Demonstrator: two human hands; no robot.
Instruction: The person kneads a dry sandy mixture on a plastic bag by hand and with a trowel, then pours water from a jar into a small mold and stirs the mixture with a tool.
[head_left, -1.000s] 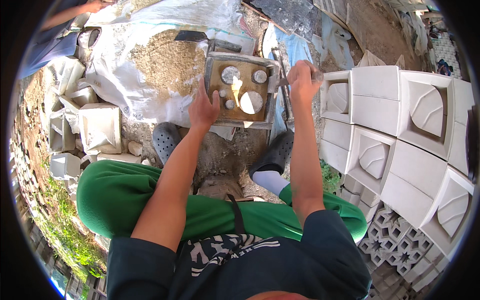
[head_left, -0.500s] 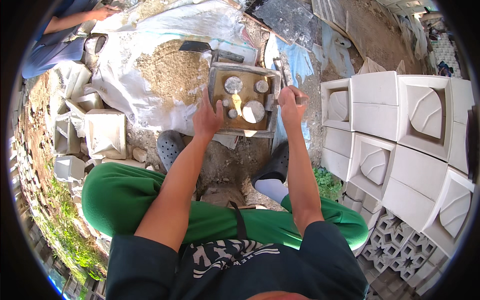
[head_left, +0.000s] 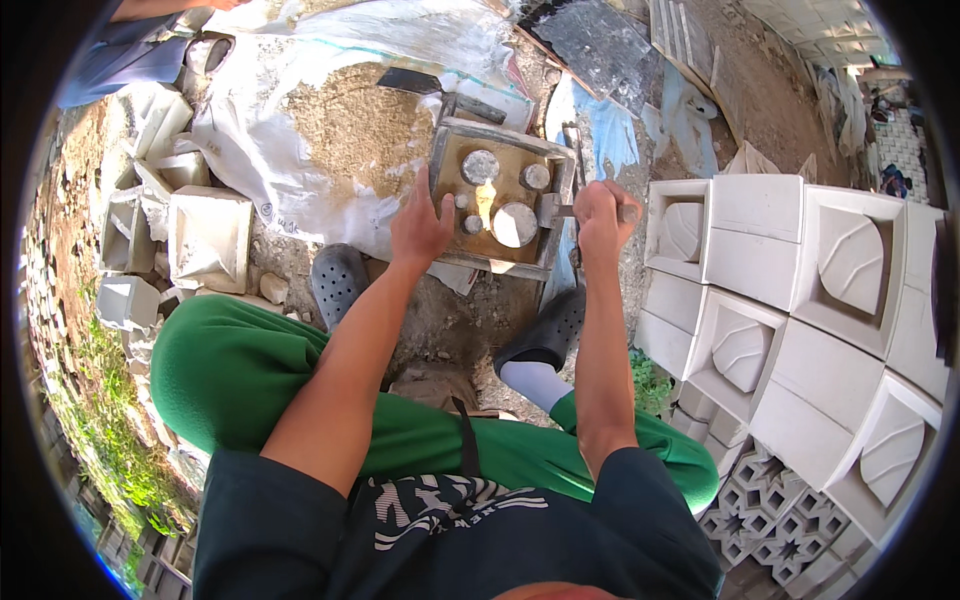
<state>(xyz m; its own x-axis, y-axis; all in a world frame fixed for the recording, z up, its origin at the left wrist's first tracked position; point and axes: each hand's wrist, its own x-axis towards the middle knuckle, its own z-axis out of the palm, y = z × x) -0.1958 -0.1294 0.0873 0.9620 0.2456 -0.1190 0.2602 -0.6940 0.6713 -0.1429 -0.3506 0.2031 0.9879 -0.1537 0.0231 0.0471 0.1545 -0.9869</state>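
Observation:
A square metal mould (head_left: pixel 503 186) lies on the ground in front of me, with round and leaf-shaped cores standing in brown sandy mix. My left hand (head_left: pixel 420 226) rests flat on the mould's near left edge, fingers spread. My right hand (head_left: pixel 598 213) is closed around a handle (head_left: pixel 556 210) sticking out of the mould's right side. I squat in green trousers with dark clogs (head_left: pixel 547 331) on my feet.
A pile of sandy mix (head_left: pixel 345 125) lies on white sheeting behind the mould, with a trowel (head_left: pixel 410 82) at its edge. Stacked white cast blocks (head_left: pixel 800 290) fill the right. Loose white blocks (head_left: pixel 208 238) lie on the left. Another person's arm (head_left: pixel 150 12) shows at top left.
The view has shifted so the mould sits lower and nearer. My right hand dropped from the mould's upper right corner to grip the side handle. My left hand stays on the left edge.

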